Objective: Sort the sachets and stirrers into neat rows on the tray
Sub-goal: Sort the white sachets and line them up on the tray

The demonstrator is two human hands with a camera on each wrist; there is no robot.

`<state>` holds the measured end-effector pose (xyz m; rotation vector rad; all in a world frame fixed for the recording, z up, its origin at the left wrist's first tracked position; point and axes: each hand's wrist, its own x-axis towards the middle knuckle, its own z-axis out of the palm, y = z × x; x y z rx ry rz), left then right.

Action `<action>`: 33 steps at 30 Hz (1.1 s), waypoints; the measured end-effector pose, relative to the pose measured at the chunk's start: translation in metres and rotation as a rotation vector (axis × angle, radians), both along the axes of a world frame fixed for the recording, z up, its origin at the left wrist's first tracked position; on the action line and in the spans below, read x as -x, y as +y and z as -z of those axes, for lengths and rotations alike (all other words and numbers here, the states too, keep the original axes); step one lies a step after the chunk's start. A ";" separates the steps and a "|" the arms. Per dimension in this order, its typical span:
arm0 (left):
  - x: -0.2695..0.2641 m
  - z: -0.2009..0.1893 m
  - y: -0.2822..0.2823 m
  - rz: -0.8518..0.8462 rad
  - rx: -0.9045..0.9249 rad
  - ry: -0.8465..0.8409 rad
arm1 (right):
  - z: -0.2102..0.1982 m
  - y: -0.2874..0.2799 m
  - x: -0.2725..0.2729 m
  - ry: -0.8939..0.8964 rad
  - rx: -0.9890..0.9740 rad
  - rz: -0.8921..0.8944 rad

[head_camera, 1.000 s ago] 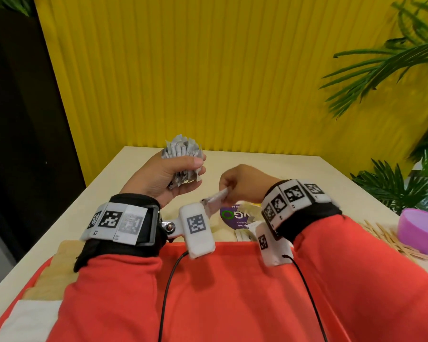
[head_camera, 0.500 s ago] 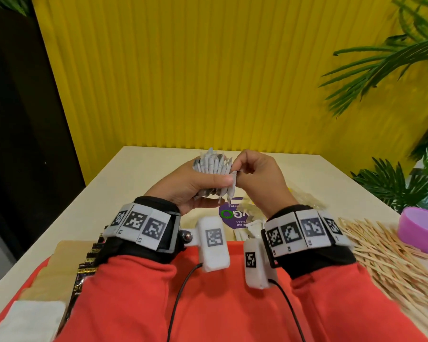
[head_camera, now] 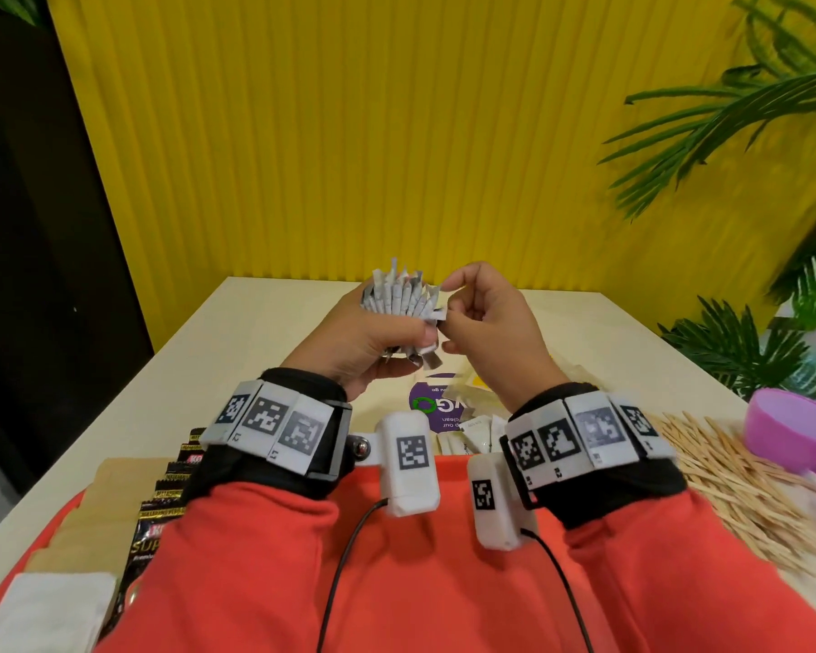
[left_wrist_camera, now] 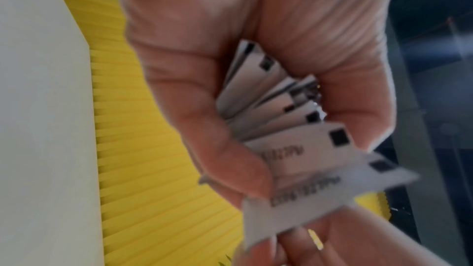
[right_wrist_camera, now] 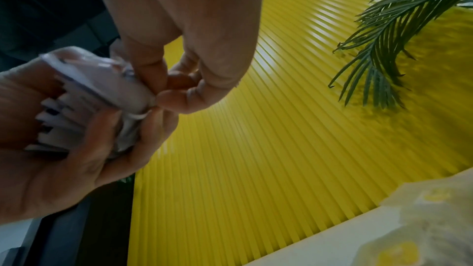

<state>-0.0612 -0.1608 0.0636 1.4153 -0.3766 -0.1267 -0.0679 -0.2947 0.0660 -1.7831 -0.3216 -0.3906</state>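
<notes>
My left hand (head_camera: 373,337) grips a fanned bundle of grey-white sachets (head_camera: 401,296), held upright above the table; the wrist view shows the sachets (left_wrist_camera: 286,120) wedged between thumb and fingers. My right hand (head_camera: 481,322) pinches the outermost sachet (right_wrist_camera: 120,90) at the bundle's right edge with thumb and forefinger. A heap of wooden stirrers (head_camera: 745,487) lies on the table at the right. Black sachets (head_camera: 170,492) and brown packets (head_camera: 114,483) lie in rows on the red tray (head_camera: 67,520) at the lower left, partly hidden by my sleeve.
A purple bowl (head_camera: 797,428) stands at the right by the stirrers. A purple-printed packet (head_camera: 432,410) and pale sachets (head_camera: 477,433) lie on the cream table (head_camera: 255,351) under my hands. A white napkin (head_camera: 43,615) sits at the tray's near left. Green plants (head_camera: 745,355) stand at the right.
My right hand rose from low over the table with a sachet to the bundle and now pinches its right edge. The left hand has shifted the bundle slightly right.
</notes>
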 end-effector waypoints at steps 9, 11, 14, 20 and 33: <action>-0.005 0.003 0.016 -0.003 0.061 0.029 | -0.005 -0.063 -0.012 0.385 0.735 0.078; -0.006 0.004 0.017 -0.015 0.056 0.031 | 0.003 -0.065 -0.013 0.461 1.053 0.057; -0.007 0.004 0.018 -0.035 0.046 0.031 | 0.016 -0.062 -0.014 0.534 1.306 -0.022; -0.006 0.004 0.018 -0.018 0.041 0.030 | 0.030 -0.056 -0.020 0.448 1.675 -0.174; -0.007 0.005 0.021 -0.017 0.040 0.021 | 0.026 -0.044 -0.025 0.324 1.619 -0.118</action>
